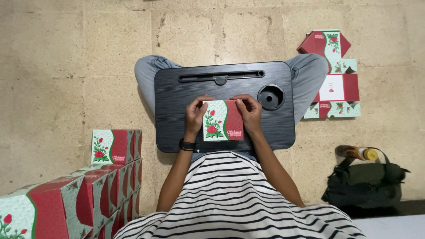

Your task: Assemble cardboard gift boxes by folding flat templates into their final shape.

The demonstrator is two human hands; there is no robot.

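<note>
On the black lap counter (pixel 177 128) across the seated person's crossed legs, a small box (pixel 223 120) printed with red roses on pale green and a dark red band sits near the middle, with the left hand (pixel 195 114) pinching its left edge and the right hand (pixel 250 113) pinching its right, thumbs over the top corners. Finished boxes (pixel 116 146) are stacked on the floor at the left, flat unfolded boxes (pixel 335 75) lie at the right, and a dark bag (pixel 363 183) with a bottle (pixel 356 153) sits lower right.
</note>
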